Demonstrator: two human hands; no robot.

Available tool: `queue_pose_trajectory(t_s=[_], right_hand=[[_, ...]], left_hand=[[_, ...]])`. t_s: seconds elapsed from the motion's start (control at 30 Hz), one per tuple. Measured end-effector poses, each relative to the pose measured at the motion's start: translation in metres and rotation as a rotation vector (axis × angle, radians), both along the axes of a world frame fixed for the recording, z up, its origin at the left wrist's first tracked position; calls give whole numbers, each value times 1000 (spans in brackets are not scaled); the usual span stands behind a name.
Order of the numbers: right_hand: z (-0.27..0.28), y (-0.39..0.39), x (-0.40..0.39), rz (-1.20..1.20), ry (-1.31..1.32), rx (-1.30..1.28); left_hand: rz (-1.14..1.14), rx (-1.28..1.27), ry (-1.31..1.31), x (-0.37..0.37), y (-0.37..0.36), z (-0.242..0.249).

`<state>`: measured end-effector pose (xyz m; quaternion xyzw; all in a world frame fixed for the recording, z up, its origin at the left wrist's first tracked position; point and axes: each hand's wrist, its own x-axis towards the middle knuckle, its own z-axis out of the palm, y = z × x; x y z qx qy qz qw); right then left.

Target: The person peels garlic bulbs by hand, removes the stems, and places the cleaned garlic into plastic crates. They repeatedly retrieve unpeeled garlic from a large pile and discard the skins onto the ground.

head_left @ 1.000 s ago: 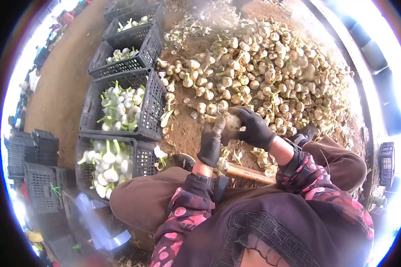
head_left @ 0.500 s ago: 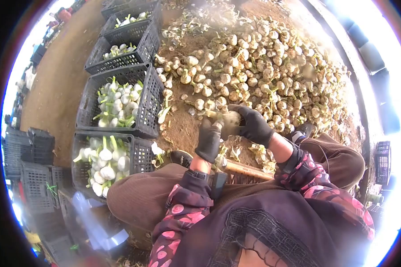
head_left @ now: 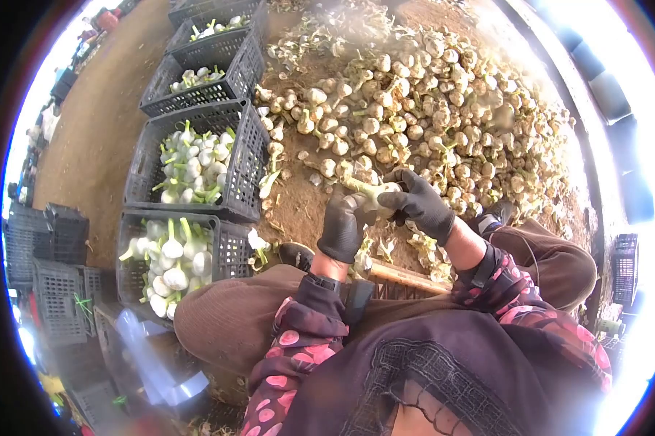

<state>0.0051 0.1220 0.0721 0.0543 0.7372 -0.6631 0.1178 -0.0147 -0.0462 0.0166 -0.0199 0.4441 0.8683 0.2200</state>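
Both my hands wear dark gloves and meet in front of my lap on one garlic bulb, whose pale stem points up and left. My left hand is closed around its lower left side. From the right, the fingers of my right hand pinch the bulb's other side. Part of the bulb is hidden by the fingers. Just beyond my hands spreads a large heap of dirt-covered garlic. Loose peeled skins lie below my right hand.
On the left a row of black plastic crates holds cleaned white garlic: a near crate, a second crate and more behind. A wooden bar lies across my lap. More crates stand far left. A low ledge edges the heap.
The garlic's stem now shows more plainly, stretched out to the upper left. My right hand has shifted slightly, its fingers now spread more around the bulb. My left hand stays almost in place.
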Motion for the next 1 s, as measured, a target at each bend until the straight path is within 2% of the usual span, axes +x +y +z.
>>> queue_pose_trajectory(t_s=[0.03, 0.07, 0.1, 0.17, 0.2, 0.23, 0.3, 0.33, 0.37, 0.4, 0.43, 0.47, 0.5, 0.57, 0.6, 0.63, 0.7, 0.73, 0.77, 0.8, 0.83, 0.9, 0.93, 0.97, 1.0], right_hand=[[12, 0, 1, -25, -211, -189], [7, -1, 3, -60, -227, -407], [2, -2, 4, -62, -223, -408], [-8, -8, 9, -133, -236, -404], [-9, -18, 12, -171, -73, -154], [-8, -19, 13, -169, -76, -156], [-6, -19, 14, -100, 641, 738], [-10, -18, 13, -99, 518, 495], [-27, -9, 12, -102, 517, 494], [-52, 6, 8, 31, 213, -55], [-52, 10, 4, 162, -103, -597], [-53, 13, -3, 128, -379, -822], [-52, 8, -3, 125, -377, -821], [-51, -5, 1, -201, -140, -387], [-30, -30, 7, -474, 32, -317], [-25, -31, 8, -438, 2, -205], [-40, -32, 10, -480, -90, -372], [-45, -24, 7, -376, -234, -562], [-51, -12, 5, -266, -377, -749], [-82, -1, 7, 42, 82, -235], [-69, -8, 8, 45, 82, -235], [-34, -19, 15, -237, -251, -830], [-16, -15, 19, 132, -54, -1089], [-14, -10, 16, 134, -53, -1088], [-12, -2, 9, 75, -85, -904]], left_hand=[[-8, 149, -137, 1, 1, 10], [-6, 141, -81, 2, 3, 17], [-9, 141, -77, 2, 4, 18], [107, -306, 165, 5, 9, 19], [167, -428, 200, 4, 13, 11], [169, -430, 197, 4, 13, 4], [54, -352, 129, 4, 11, -2], [2, -325, 49, 5, 8, 0], [0, -327, 50, 6, 8, 2], [55, -297, 42, 9, 10, 10], [108, -264, 34, 10, 13, 14], [149, -195, 43, 9, 17, 4], [146, -193, 43, 10, 20, 0], [192, -409, 220, 10, 22, -9], [325, -520, 450, 11, 27, -7], [318, -521, 451, 11, 28, -10], [271, -742, 564, 10, 28, -18], [169, -720, 340, 5, 22, -10], [153, -277, 22, 7, 20, -3], [140, -251, -73, 6, 18, -9], [130, -224, -167, 3, 16, -22], [-42, -1259, 1061, -1, 0, -62], [-386, -899, 270, -6, 3, -66], [-384, -898, 271, -4, 4, -70], [-491, -1102, 322, 2, 6, -77]])
